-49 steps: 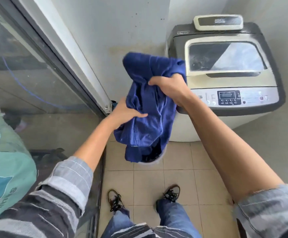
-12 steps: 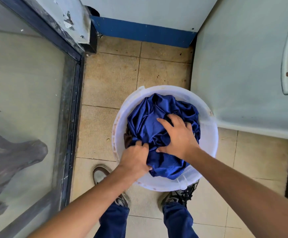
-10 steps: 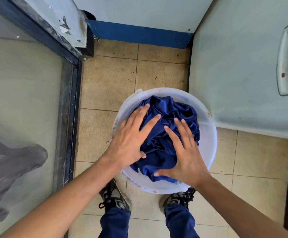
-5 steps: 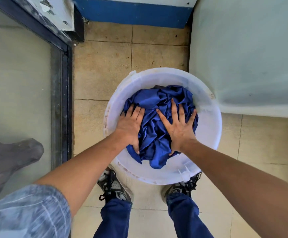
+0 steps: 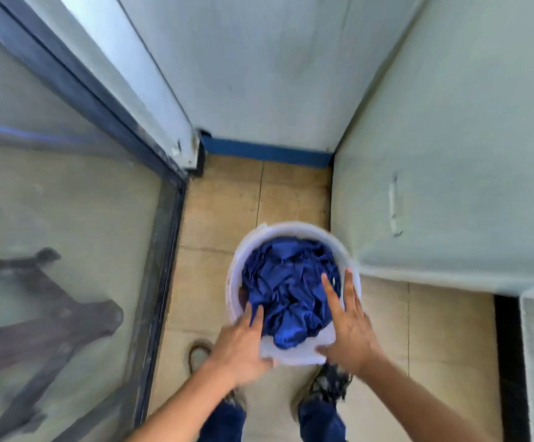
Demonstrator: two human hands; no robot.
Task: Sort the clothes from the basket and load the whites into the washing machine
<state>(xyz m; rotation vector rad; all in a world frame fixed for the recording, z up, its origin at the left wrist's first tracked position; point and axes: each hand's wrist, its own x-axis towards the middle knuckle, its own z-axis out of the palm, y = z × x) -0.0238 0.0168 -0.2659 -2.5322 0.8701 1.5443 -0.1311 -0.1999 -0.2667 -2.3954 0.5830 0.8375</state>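
A round white plastic basket stands on the tiled floor, filled with a crumpled dark blue garment. My left hand hovers over the basket's near left rim with straight fingers, the tips at the cloth's edge. My right hand is over the near right rim, fingers straight and spread, pointing across the cloth. Neither hand holds anything. The pale side panel of the washing machine rises just right of the basket; its lid is out of view.
A glass sliding door with a dark frame runs along the left. A wall with a blue skirting closes the far side. My shoes stand on beige tiles just before the basket.
Both hands have come up off the blue garment and drawn back to the basket's near rim. The view has risen and tilted up, so the basket looks smaller and lower.
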